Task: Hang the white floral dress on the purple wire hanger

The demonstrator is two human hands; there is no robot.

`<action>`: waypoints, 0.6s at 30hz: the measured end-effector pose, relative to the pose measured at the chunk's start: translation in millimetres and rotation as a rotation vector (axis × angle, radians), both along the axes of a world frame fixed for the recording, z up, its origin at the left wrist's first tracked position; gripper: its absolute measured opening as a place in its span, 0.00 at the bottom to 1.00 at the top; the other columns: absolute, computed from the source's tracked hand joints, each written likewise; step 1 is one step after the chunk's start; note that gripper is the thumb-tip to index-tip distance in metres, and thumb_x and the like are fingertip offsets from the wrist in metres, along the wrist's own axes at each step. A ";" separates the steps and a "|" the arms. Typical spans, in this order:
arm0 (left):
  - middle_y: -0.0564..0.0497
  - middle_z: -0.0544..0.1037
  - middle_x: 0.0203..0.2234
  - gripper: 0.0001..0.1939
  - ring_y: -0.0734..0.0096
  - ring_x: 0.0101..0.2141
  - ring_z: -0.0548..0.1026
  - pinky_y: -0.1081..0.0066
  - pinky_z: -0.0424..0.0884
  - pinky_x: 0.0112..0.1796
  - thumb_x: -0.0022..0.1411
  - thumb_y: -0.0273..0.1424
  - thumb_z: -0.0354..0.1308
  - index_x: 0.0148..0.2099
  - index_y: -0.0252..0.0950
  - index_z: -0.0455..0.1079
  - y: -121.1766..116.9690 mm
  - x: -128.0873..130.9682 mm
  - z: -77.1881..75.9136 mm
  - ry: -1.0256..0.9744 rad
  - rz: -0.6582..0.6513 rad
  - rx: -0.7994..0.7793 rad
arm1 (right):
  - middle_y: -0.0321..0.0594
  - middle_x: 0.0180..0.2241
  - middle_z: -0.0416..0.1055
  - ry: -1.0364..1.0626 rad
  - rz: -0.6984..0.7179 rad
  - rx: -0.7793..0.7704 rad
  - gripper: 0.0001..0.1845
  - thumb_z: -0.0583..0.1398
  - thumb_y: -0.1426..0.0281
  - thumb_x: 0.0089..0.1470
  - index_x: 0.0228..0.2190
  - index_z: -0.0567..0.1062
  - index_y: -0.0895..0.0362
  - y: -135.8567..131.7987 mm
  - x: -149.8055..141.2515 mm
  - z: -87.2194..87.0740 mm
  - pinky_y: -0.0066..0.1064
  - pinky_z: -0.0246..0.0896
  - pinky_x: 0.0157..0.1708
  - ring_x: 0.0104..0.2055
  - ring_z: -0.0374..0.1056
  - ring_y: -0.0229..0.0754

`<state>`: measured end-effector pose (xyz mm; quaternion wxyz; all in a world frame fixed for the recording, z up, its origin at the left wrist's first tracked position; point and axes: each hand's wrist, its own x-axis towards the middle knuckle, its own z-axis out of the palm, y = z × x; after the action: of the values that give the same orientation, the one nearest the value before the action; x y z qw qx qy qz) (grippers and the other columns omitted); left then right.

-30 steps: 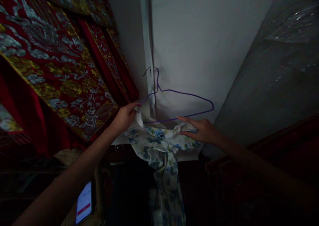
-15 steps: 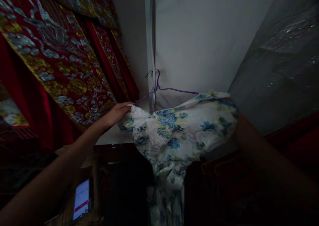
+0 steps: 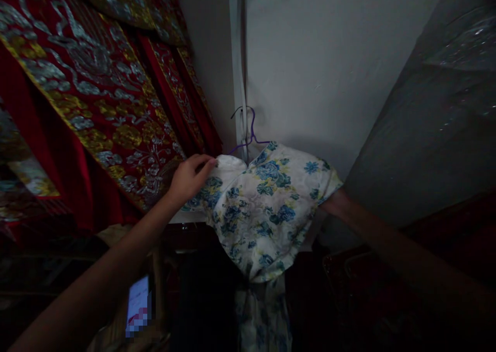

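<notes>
A white garment with blue and yellow flowers (image 3: 267,202) is draped over a purple wire hanger (image 3: 251,129) that hangs from a hook on the white wall. My left hand (image 3: 189,179) pinches the garment's left shoulder, fingers closed on the cloth. My right forearm (image 3: 387,243) reaches in from the right, and the hand itself is hidden under the garment's right side. The rest of the garment trails down into the dark below.
Red hangings embroidered in gold and silver (image 3: 96,93) fill the left. A vertical pipe (image 3: 242,57) runs down the wall beside the hook. A grey plastic-covered surface (image 3: 437,109) slants at the right. A lit phone screen (image 3: 137,305) glows at the lower left. Dark furniture lies below.
The garment went from bunched below the hanger to spread over it, hiding most of the wire. My right hand slipped under the cloth. My left hand stayed at the left shoulder.
</notes>
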<state>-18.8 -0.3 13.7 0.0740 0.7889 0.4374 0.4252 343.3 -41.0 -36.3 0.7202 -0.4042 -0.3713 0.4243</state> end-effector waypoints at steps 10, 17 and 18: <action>0.42 0.83 0.44 0.19 0.53 0.46 0.77 0.59 0.70 0.50 0.69 0.39 0.52 0.51 0.35 0.79 0.4 51.3 49.9 0.239 0.092 0.300 | 0.45 0.29 0.80 0.124 0.155 -0.156 0.19 0.54 0.58 0.65 0.32 0.78 0.56 -21.1 12.1 65.0 0.43 0.73 0.46 0.38 0.79 0.51; 0.41 0.81 0.39 0.26 0.57 0.40 0.78 0.59 0.73 0.44 0.70 0.48 0.47 0.46 0.32 0.78 -33.7 79.4 59.7 -0.246 -0.218 -0.110 | 0.35 0.24 0.74 -0.036 -0.220 0.166 0.18 0.60 0.51 0.59 0.28 0.77 0.50 -76.3 -6.7 39.2 0.34 0.73 0.30 0.29 0.75 0.45; 0.41 0.82 0.37 0.29 0.57 0.39 0.79 0.58 0.74 0.42 0.70 0.51 0.46 0.46 0.32 0.77 -39.9 84.1 57.8 -0.347 -0.282 -0.295 | 0.34 0.22 0.72 -0.186 -0.158 0.245 0.19 0.62 0.50 0.58 0.25 0.76 0.50 -88.0 -12.5 34.2 0.31 0.70 0.26 0.26 0.73 0.43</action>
<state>65.3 -40.2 71.5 0.3207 0.7381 0.3612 0.4710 330.8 -129.0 -2.1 0.7578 -0.3786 -0.4523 0.2788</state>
